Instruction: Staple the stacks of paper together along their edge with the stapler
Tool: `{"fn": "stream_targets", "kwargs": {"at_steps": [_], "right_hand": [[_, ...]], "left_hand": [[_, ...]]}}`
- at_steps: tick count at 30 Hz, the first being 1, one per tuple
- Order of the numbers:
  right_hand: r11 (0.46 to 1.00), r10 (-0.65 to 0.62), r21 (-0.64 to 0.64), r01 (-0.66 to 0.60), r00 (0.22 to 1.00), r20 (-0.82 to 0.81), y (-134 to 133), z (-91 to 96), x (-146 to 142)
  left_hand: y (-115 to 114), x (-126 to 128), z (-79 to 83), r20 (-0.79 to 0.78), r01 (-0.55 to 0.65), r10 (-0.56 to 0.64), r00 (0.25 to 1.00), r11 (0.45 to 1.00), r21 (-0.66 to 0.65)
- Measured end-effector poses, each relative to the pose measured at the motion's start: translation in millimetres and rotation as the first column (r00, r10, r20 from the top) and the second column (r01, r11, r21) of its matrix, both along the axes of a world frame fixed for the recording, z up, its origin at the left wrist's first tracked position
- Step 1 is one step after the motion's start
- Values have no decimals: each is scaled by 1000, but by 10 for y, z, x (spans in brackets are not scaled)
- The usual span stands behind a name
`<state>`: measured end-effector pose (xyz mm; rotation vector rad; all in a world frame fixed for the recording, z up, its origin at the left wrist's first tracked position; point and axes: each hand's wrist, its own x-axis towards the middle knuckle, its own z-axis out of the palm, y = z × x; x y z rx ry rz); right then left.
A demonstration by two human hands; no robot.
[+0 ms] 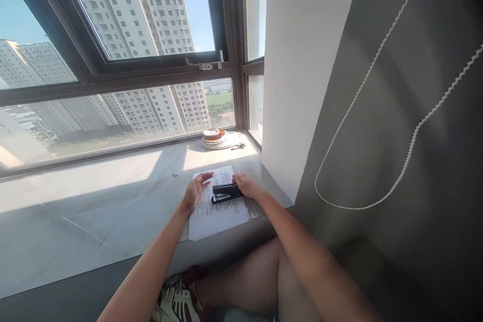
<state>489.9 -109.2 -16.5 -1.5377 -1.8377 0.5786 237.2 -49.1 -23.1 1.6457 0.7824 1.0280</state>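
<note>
On the sill (pixel 113 201), between both hands: black stapler (pixel 226 192), lying flat on a printed sheet (pixel 221 216). Right hand (pixel 246 185) touches its right end; can't tell if the grip is closed on it. Left hand (pixel 196 191) just left of it, grip wide, fingers spread over the sheet's left edge. Sill grey, half sunlit, under a large window (pixel 124 105). Plate stack (pixel 215 138) in the far corner. Stapler long axis runs left-right, glossy.
</note>
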Motion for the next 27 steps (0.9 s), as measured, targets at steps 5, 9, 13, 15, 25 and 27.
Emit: {"fn": "stream_targets", "kwargs": {"at_steps": [5, 9, 13, 15, 25, 27], "right_hand": [[1000, 25, -19, -25, 1000, -17, 55, 3, 15], [1000, 22, 6, -22, 999, -38, 32, 64, -11], [988, 150, 56, -147, 988, -43, -53, 149, -41], [963, 263, 58, -264, 965, 19, -92, 172, -25], [946, -51, 323, 40, 998, 25, -245, 233, -171], [903, -106, 428, 41, 986, 130, -273, 228, -301]], "left_hand": [[14, -4, 15, 13, 26, -26, 1000, 1000, -17], [23, 5, 23, 96, 23, -15, 995, 997, -79], [33, 2, 32, 37, 5, -2, 999, 998, -69], [35, -2, 34, 35, 13, -11, 999, 998, -69], [37, 34, 33, 244, 57, -24, 970, 990, -128], [23, 47, 49, 287, 75, -27, 958, 985, -155]]}}
